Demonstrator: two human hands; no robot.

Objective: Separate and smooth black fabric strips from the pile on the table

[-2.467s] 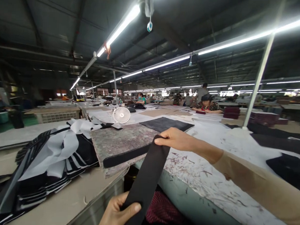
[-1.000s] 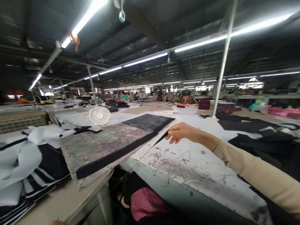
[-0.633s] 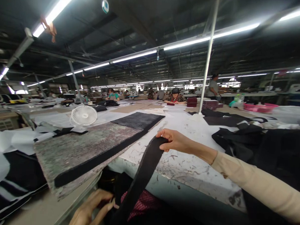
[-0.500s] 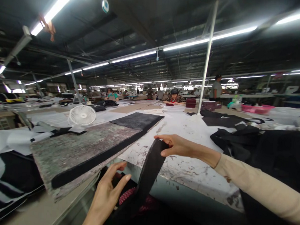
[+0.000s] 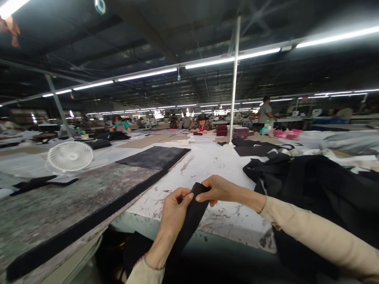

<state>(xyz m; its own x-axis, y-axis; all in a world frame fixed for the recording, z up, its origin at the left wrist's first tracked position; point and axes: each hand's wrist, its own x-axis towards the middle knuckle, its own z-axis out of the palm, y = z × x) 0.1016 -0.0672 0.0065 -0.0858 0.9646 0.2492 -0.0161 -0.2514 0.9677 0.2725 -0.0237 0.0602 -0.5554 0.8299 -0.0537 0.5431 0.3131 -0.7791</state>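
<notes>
A black fabric strip point(image 5: 193, 214) hangs over the front edge of the white, marked table point(image 5: 226, 226). My left hand point(image 5: 176, 208) pinches its upper end from the left, thumb and fingers together. On the right side of the same end, my right hand point(image 5: 217, 190) grips the cloth between thumb and fingers. Both hands are close together, just above the table edge. The strip's lower part drops into the dark area below and is lost there. To the left, another long black strip point(image 5: 90, 225) lies along the edge of a mottled board point(image 5: 72, 200).
A white fan point(image 5: 70, 156) stands behind the board at left. Dark grey cloth point(image 5: 154, 157) lies on the board's far end. Black fabric point(image 5: 312, 183) is heaped at right. A white pole point(image 5: 234, 81) rises from the table. Several people work farther back.
My left hand has come up from below and taken hold of the strip's top end beside my right hand. The view has turned right; my right hand still holds the strip.
</notes>
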